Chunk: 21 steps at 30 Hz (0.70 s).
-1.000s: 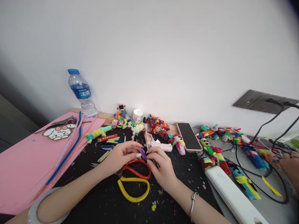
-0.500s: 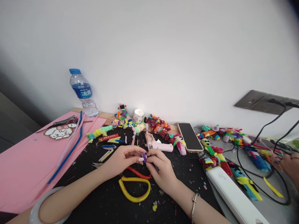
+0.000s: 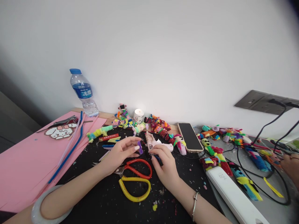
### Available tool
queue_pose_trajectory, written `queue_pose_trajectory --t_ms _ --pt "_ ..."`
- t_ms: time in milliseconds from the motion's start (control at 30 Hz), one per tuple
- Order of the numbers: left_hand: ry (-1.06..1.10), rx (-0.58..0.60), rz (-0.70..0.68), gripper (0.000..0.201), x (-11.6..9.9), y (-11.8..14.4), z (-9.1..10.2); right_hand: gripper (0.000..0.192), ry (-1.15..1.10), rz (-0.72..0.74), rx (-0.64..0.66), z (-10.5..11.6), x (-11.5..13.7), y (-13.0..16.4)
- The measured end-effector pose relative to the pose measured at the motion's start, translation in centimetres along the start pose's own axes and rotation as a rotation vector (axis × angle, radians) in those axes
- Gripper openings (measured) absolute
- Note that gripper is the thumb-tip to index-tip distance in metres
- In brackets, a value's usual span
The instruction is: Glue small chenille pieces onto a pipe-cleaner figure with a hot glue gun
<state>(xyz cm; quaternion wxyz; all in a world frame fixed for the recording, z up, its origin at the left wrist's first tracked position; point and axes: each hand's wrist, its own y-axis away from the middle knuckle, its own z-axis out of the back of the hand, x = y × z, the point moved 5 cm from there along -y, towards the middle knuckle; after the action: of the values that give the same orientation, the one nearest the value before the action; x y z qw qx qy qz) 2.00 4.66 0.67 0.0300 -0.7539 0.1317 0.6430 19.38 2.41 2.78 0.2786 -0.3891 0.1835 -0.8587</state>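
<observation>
My left hand [image 3: 121,151] pinches a short purple pipe-cleaner piece [image 3: 140,147] between thumb and fingertips, lifted a little above the black mat [image 3: 98,199]. My right hand [image 3: 164,165] sits just to its right, fingers curled on a small dark blue piece [image 3: 158,158], close to the white glue gun [image 3: 157,144]. Below both hands lie scissors with one red and one yellow loop handle [image 3: 135,180].
Pink paper sheets [image 3: 21,168] with long pipe cleaners [image 3: 70,146] lie at the left. A water bottle [image 3: 84,93], a lit candle [image 3: 138,115], pipe-cleaner dolls [image 3: 161,127], a phone [image 3: 188,136], a white power strip [image 3: 233,196], cables and another person's hand [image 3: 291,166] fill the rest.
My hands have drawn apart. The left hand lifted the purple piece up and left, and the right hand moved slightly toward the glue gun, uncovering the red scissor handle.
</observation>
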Motion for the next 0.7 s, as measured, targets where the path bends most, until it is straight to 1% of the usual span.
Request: queue_pose_trajectory --t_ms 100,200,267,400,533,600,700 --pt "0.072 -0.026 0.015 0.034 -0.2 0.1 0.1 0.035 0.187 -0.045 -0.022 0.3 -0.8 -0.3" --pt "0.119 -0.021 0.036 0.033 -0.2 0.0 0.2 0.046 0.401 -0.098 0.018 0.4 -2.0 -0.5" --pt "0.127 -0.017 0.043 0.034 -0.2 -0.1 0.2 0.047 0.489 -0.125 0.055 0.4 -2.7 -0.6" --pt "0.128 -0.009 0.042 0.035 -0.2 -0.2 0.3 0.043 0.561 -0.167 0.13 0.6 -3.9 -1.0" --pt "0.143 -0.024 0.056 0.033 -0.3 -0.2 0.5 0.039 0.525 -0.191 0.137 1.0 -4.4 -1.4" --pt "0.165 -0.037 0.058 0.032 -0.2 -0.2 0.7 0.031 0.424 -0.183 0.107 1.2 -4.3 -1.5" --pt "0.178 -0.043 0.07 0.033 0.1 -0.4 1.0 0.015 0.192 -0.154 0.048 1.2 -4.1 -1.5"
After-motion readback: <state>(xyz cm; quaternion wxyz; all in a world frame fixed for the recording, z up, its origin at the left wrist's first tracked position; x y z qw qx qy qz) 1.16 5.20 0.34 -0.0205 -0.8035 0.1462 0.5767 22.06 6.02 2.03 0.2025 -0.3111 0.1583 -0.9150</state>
